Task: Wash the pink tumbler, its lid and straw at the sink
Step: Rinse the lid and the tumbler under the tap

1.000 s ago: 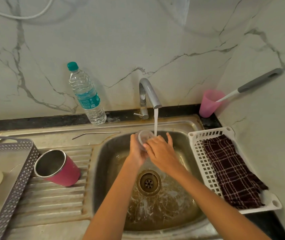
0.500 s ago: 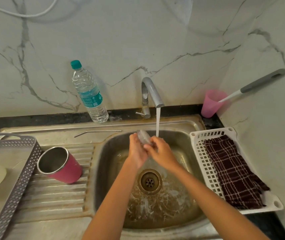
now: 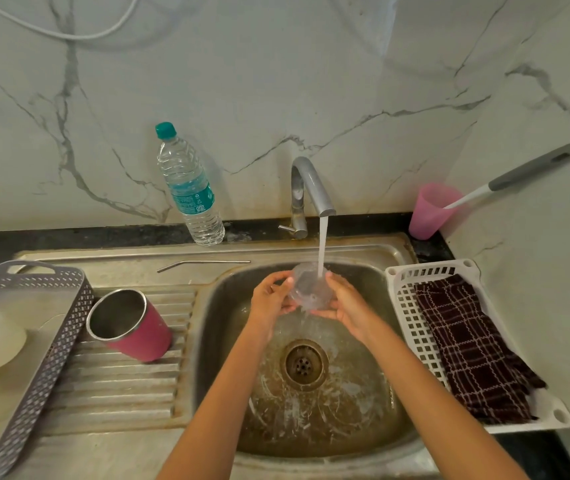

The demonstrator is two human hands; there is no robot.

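The clear round lid (image 3: 309, 289) is under the running water from the tap (image 3: 311, 188), above the sink basin (image 3: 373, 393). My left hand (image 3: 271, 301) grips its left edge and my right hand (image 3: 346, 304) grips its right edge, with the flat face turned toward me. On the ribbed drainboard to the left, the pink tumbler (image 3: 129, 325) lies tilted with its steel mouth facing up and left. A metal straw (image 3: 204, 263) rests flat on the sink's back ledge.
A water bottle (image 3: 188, 185) stands behind the straw. A grey perforated basket (image 3: 44, 358) with a white object sits at far left. A white basket (image 3: 411, 323) holding a dark checked cloth sits right of the basin. A pink cup (image 3: 430, 211) with a brush stands in the corner.
My hands have spread apart to the lid's two edges. The lid has turned from edge-on to face-on under the stream.
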